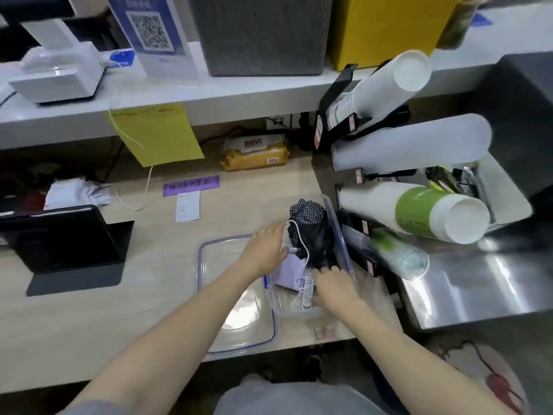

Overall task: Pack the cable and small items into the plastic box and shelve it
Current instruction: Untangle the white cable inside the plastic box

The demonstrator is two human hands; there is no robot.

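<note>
A clear plastic box (339,235) with a blue rim stands on the wooden counter, right of centre. Inside lie a dark checked cloth bundle (309,226), a pale lilac item (288,272) and a white cable (300,239) with a plug. Its clear lid (227,295) lies flat to the left of the box. My left hand (266,248) reaches into the box over the lilac item, fingers by the cable's plug. My right hand (333,284) is in the box's near end, fingers down on the dark bundle and the cable's white adapter; whether either hand grips anything is unclear.
Cup dispensers (410,145) with stacked paper and plastic cups jut out just right of the box. A tablet in a dark case (64,238) stands at the left. A wipes pack (254,152) and a receipt (188,206) lie behind. A white shelf (179,94) runs above.
</note>
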